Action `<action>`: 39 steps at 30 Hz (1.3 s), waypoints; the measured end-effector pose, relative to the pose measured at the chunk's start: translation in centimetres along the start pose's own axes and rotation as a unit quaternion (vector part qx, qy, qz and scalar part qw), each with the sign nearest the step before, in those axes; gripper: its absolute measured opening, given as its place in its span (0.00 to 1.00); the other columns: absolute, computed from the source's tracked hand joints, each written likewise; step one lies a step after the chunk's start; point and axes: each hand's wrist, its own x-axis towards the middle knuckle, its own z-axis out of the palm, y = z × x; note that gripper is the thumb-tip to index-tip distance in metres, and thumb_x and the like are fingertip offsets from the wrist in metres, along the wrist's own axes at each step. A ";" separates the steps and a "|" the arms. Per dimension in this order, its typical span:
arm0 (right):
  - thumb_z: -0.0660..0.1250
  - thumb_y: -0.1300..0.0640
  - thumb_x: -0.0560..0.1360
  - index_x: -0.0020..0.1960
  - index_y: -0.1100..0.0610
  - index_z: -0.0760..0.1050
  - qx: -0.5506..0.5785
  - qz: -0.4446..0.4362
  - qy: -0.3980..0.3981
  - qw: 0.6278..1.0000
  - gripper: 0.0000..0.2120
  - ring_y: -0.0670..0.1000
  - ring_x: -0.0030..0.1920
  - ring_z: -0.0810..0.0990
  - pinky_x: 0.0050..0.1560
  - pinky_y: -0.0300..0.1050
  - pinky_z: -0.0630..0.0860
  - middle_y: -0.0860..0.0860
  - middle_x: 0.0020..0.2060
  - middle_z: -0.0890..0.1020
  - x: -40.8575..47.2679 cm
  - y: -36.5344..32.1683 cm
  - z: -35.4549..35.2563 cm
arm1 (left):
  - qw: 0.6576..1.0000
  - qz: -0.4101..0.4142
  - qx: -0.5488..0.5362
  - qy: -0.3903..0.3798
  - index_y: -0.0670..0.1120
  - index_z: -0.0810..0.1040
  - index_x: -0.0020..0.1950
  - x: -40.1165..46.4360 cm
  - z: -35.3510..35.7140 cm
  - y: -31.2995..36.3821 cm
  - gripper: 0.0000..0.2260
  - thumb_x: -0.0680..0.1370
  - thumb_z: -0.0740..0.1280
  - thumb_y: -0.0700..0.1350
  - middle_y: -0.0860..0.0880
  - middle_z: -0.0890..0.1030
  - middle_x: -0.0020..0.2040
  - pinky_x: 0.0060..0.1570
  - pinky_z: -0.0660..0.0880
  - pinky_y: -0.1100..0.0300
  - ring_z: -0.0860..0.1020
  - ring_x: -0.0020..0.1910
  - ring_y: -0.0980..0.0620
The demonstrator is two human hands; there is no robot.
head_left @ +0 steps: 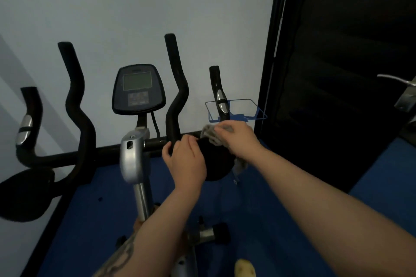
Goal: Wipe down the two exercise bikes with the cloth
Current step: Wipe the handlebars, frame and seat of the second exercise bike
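where hands [211,144] overlap, cloth [213,134] mostly hidden

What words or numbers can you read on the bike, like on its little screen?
None can be read.
Console: its grey screen looks blank, and the button panel below it has marks too blurred to read.
Top edge of the console: a small dark mark, perhaps a brand, too small to tell.
Cloth, handlebars and blue wire rack: no text shows.

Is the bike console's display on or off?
Apparently off: the console screen is uniformly grey, with no lit digits visible.
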 end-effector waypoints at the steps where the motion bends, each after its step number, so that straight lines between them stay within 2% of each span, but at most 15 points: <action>1: 0.66 0.52 0.78 0.58 0.52 0.80 0.053 0.014 0.045 0.997 0.10 0.45 0.54 0.79 0.51 0.36 0.73 0.43 0.48 0.81 -0.4 0.0 0.8 | 1.000 0.002 -0.003 0.000 0.47 0.76 0.45 0.1 0.0 -0.1 0.16 0.82 0.50 0.42 0.52 0.77 0.40 0.71 0.54 0.53 0.72 0.43 0.58; 4: 0.66 0.58 0.78 0.62 0.51 0.78 0.047 -0.072 0.225 0.971 0.13 0.39 0.57 0.77 0.57 0.31 0.73 0.41 0.55 0.80 -4.7 0.7 5.3 | 1.000 -0.002 -0.019 0.009 0.48 0.76 0.44 0.1 0.1 -0.3 0.17 0.82 0.49 0.43 0.53 0.77 0.38 0.72 0.53 0.53 0.74 0.43 0.56; 6: 0.67 0.64 0.77 0.62 0.54 0.79 -0.017 -0.126 0.255 0.959 0.15 0.42 0.58 0.78 0.59 0.35 0.74 0.45 0.57 0.80 -6.6 1.5 6.7 | 0.999 -0.002 -0.029 0.014 0.48 0.76 0.44 -0.2 0.3 -0.5 0.18 0.82 0.48 0.45 0.53 0.78 0.38 0.71 0.53 0.55 0.72 0.43 0.59; 9: 0.66 0.62 0.78 0.60 0.54 0.81 -0.061 -0.113 0.150 0.980 0.12 0.48 0.53 0.81 0.56 0.43 0.78 0.50 0.54 0.83 -3.9 0.9 4.2 | 0.999 0.007 -0.048 0.011 0.48 0.76 0.43 -0.2 0.2 -0.5 0.19 0.80 0.47 0.48 0.52 0.78 0.39 0.69 0.53 0.58 0.68 0.41 0.64; 12: 0.66 0.55 0.78 0.58 0.53 0.80 -0.037 -0.005 0.051 0.998 0.10 0.48 0.53 0.80 0.53 0.40 0.77 0.48 0.52 0.83 -1.8 -0.7 1.9 | 0.998 0.056 -0.019 -0.016 0.44 0.79 0.48 0.0 -0.9 -0.7 0.14 0.80 0.53 0.38 0.48 0.81 0.46 0.66 0.53 0.58 0.69 0.45 0.63; 14: 0.66 0.55 0.79 0.58 0.51 0.80 0.011 -0.006 0.076 0.997 0.10 0.44 0.53 0.80 0.49 0.28 0.73 0.43 0.49 0.82 -2.6 -0.7 2.5 | 0.991 0.123 -0.015 -0.059 0.44 0.80 0.55 0.6 -1.9 -1.6 0.16 0.80 0.53 0.34 0.47 0.81 0.52 0.67 0.53 0.56 0.72 0.52 0.60; 16: 0.65 0.57 0.79 0.60 0.50 0.79 0.054 -0.039 0.110 0.992 0.11 0.38 0.54 0.78 0.50 0.24 0.71 0.42 0.53 0.81 -5.0 -0.2 3.4 | 0.977 0.151 -0.064 -0.134 0.53 0.76 0.61 0.9 -3.6 -2.8 0.17 0.83 0.50 0.41 0.53 0.78 0.58 0.71 0.52 0.58 0.71 0.60 0.62; 19: 0.65 0.56 0.80 0.64 0.50 0.77 0.072 -0.050 0.121 0.989 0.13 0.41 0.59 0.77 0.61 0.39 0.75 0.46 0.59 0.80 -6.6 0.6 3.6 | 0.968 0.079 -0.151 -0.185 0.54 0.75 0.65 0.1 -5.3 -4.0 0.14 0.84 0.54 0.49 0.57 0.72 0.68 0.72 0.58 0.62 0.66 0.69 0.64; 21: 0.65 0.54 0.80 0.63 0.49 0.78 0.082 -0.038 0.129 0.988 0.12 0.42 0.58 0.78 0.61 0.45 0.77 0.46 0.57 0.81 -6.4 0.0 3.2 | 0.959 0.015 -0.227 -0.170 0.56 0.76 0.64 -1.1 -5.9 -3.8 0.14 0.82 0.57 0.49 0.62 0.70 0.68 0.67 0.62 0.70 0.65 0.68 0.69; 25: 0.64 0.52 0.79 0.64 0.45 0.77 0.091 -0.089 0.166 0.978 0.14 0.37 0.61 0.75 0.62 0.39 0.74 0.38 0.59 0.79 -7.6 -1.5 4.7 | 0.944 -0.049 -0.318 -0.079 0.54 0.76 0.64 -2.5 -5.5 -2.6 0.13 0.83 0.56 0.45 0.56 0.75 0.66 0.63 0.64 0.75 0.69 0.66 0.67; 27: 0.63 0.51 0.79 0.66 0.44 0.74 0.102 -0.092 0.132 0.982 0.15 0.34 0.64 0.72 0.65 0.38 0.72 0.35 0.61 0.76 -8.4 -1.8 6.7 | 0.933 -0.073 -0.346 -0.059 0.52 0.74 0.66 -2.5 -5.1 -1.9 0.14 0.83 0.56 0.43 0.54 0.75 0.67 0.66 0.66 0.69 0.70 0.67 0.63; 29: 0.62 0.53 0.80 0.67 0.44 0.71 0.113 -0.087 0.113 0.983 0.16 0.31 0.66 0.68 0.68 0.37 0.69 0.37 0.64 0.74 -8.6 -1.8 8.3 | 0.927 -0.087 -0.360 -0.058 0.48 0.72 0.69 -2.4 -4.9 -1.2 0.15 0.83 0.55 0.42 0.51 0.74 0.68 0.69 0.66 0.61 0.70 0.68 0.59; 32: 0.62 0.55 0.81 0.69 0.47 0.70 0.081 -0.106 0.113 0.985 0.17 0.31 0.68 0.64 0.70 0.32 0.64 0.41 0.69 0.71 -8.7 -1.3 9.2 | 0.923 -0.100 -0.367 -0.062 0.46 0.71 0.70 -2.4 -4.8 -1.4 0.16 0.84 0.54 0.43 0.51 0.75 0.68 0.70 0.66 0.60 0.71 0.68 0.59; 35: 0.63 0.55 0.81 0.71 0.50 0.70 0.018 -0.153 0.107 0.982 0.19 0.34 0.70 0.65 0.69 0.29 0.62 0.40 0.70 0.70 -9.8 -0.2 9.1 | 0.922 -0.099 -0.367 -0.077 0.50 0.71 0.70 -2.4 -4.5 -2.0 0.16 0.83 0.55 0.44 0.52 0.72 0.71 0.71 0.64 0.61 0.68 0.70 0.60; 39: 0.64 0.58 0.80 0.69 0.56 0.73 -0.076 -0.189 0.075 0.976 0.18 0.43 0.69 0.70 0.69 0.32 0.62 0.48 0.68 0.74 -7.3 -1.0 7.1 | 0.929 -0.096 -0.346 -0.088 0.62 0.71 0.63 -2.8 -3.9 -1.0 0.12 0.82 0.54 0.50 0.55 0.65 0.74 0.64 0.61 0.72 0.63 0.71 0.66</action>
